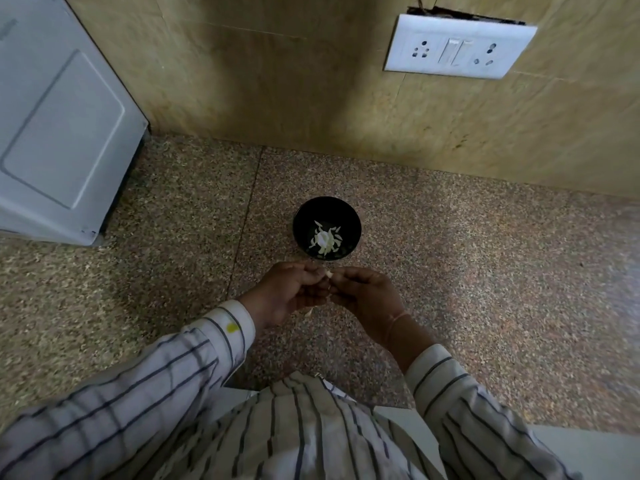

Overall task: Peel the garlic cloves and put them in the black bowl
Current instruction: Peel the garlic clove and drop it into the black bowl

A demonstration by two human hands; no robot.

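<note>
Speckled brown granite counter (485,271) fills the middle of the frame, with beige wall tiles behind. At centre stands the small round black bowl (350,220), holding pale garlic pieces (325,239). Just below it my left hand (287,289) and right hand (367,289) meet. Both have curled fingers and pinch one small pale garlic clove (329,274) at the fingertips. I think the risk is a slip: the clove is tiny, so a hard pull could shoot it onto the counter — or loose skin could fall into the bowl, as my hands are near its rim.
</note>
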